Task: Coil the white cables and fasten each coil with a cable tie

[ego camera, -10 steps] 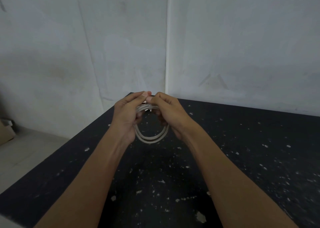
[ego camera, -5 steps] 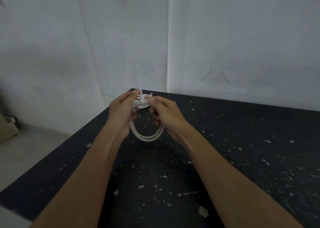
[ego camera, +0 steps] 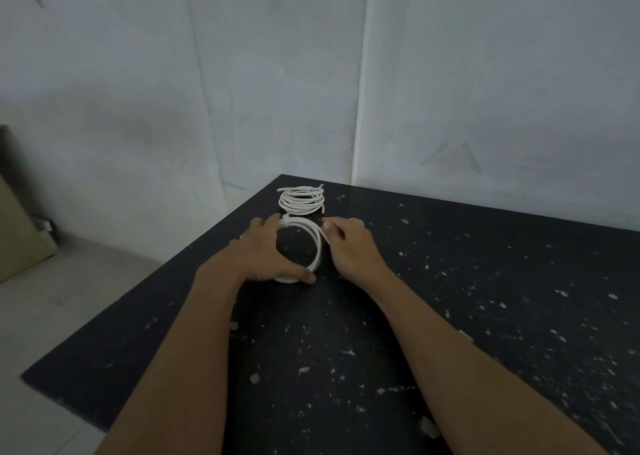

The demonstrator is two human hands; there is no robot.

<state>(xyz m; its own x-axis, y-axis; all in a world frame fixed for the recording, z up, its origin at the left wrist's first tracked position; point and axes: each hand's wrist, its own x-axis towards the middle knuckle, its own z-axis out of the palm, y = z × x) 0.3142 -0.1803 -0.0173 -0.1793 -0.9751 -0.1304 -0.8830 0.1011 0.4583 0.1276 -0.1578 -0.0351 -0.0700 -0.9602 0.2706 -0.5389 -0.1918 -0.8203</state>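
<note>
Resting flat on the black table [ego camera: 450,316], a white cable coil [ego camera: 317,243] lies between the person's two hands. The left hand [ego camera: 261,253] cups the coil's left side: its fingers reach along the far left of the loop and the thumb [ego camera: 306,277] presses on the near edge, so the hand curls round that part of the ring. A cable tie [ego camera: 285,219] appears to wrap the coil at its far left, just by the left fingertips, though it is small and hard to make out. The right hand [ego camera: 353,250] sits against the coil's right side with fingers bent inward; they seem to pinch a thin white strand at the loop's upper right, but the blur leaves the grip uncertain

Just beyond this coil, near the table's far corner, a second white coil [ego camera: 302,200] lies flat, several turns stacked, with short loose ends poking out at its top; the two coils are close, nearly touching. The tabletop is speckled with pale chips and flecks. Grey walls [ego camera: 242,73] meet behind the table, and a tan cardboard piece [ego camera: 17,229] leans at the far left on the floor [ego camera: 52,298]
</note>
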